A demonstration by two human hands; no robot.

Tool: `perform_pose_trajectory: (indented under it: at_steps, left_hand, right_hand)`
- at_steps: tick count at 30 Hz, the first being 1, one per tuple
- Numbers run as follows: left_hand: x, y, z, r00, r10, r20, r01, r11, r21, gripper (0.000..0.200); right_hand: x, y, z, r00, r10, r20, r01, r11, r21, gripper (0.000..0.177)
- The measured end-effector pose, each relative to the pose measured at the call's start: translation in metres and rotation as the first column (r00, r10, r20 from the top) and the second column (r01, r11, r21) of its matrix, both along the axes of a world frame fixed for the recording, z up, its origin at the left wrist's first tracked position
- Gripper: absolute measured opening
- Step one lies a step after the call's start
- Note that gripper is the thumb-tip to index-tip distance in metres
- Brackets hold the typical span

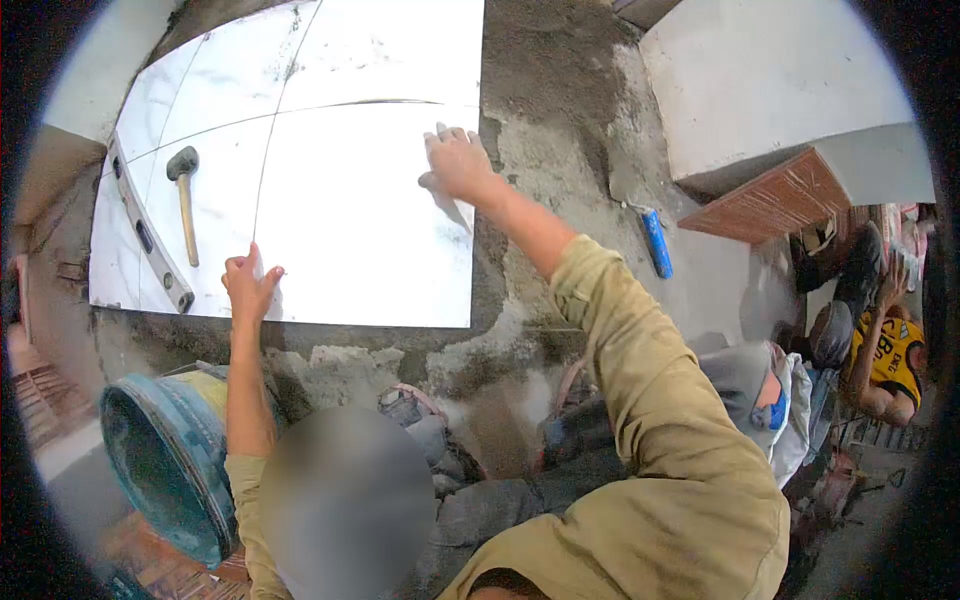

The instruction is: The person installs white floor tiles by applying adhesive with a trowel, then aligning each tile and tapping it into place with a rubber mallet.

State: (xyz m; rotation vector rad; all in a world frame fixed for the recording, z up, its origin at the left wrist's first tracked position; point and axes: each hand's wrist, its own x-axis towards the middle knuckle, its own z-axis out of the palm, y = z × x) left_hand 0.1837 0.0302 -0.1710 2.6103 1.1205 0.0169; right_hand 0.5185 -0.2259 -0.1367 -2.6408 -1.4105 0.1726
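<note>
White floor tiles with faint grey veining lie side by side, thin dark joints between them. On the nearest large tile (pixel 370 215), my right hand (pixel 458 165) rests near the upper right corner, fingers spread. My left hand (pixel 252 285) touches the joint along that tile's left side, its index finger stretched out and thumb apart. Neither hand holds anything. Left of it, a rubber mallet (pixel 187 205) with a wooden handle lies on the tiles. Further left is a long spirit level (pixel 148 235), also lying on them.
Rough cement floor (pixel 545 180) borders the tiles. A paint roller with a blue sleeve (pixel 656 243) lies at right, near a brown board (pixel 770 197). A teal bucket (pixel 165 465) stands lower left. A person in a yellow top (pixel 888 360) sits at far right.
</note>
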Motion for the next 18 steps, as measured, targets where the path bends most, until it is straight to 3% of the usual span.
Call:
perform_pose_trajectory:
  at_steps: [1,3,4,8,18]
  left_hand:
    - [0.003,0.001,0.0,1.0,0.013,0.007,-0.013,1.0,0.011,0.076]
    - [0.004,-0.001,0.004,0.998,-0.009,-0.057,0.01,1.0,0.009,0.076]
    - [0.001,-0.001,-0.003,1.0,-0.001,-0.022,0.002,0.999,0.039,0.076]
    - [0.0,-0.005,0.001,0.999,0.051,-0.003,-0.051,0.999,0.005,0.074]
    - [0.001,-0.011,0.008,0.994,0.107,-0.02,-0.108,0.993,-0.049,0.075]
  right_hand:
    - [0.01,0.013,-0.004,0.998,-0.057,0.003,0.057,0.995,0.083,0.063]
    - [0.028,0.025,0.001,0.989,-0.043,-0.14,0.033,0.997,-0.074,0.072]
    - [0.028,0.028,0.011,0.995,-0.027,-0.096,0.012,0.988,-0.151,0.077]
    - [0.032,0.026,-0.003,0.999,0.016,-0.048,-0.019,0.998,-0.065,0.083]
    - [0.032,0.035,-0.002,0.999,0.042,-0.019,-0.045,0.98,-0.194,0.089]
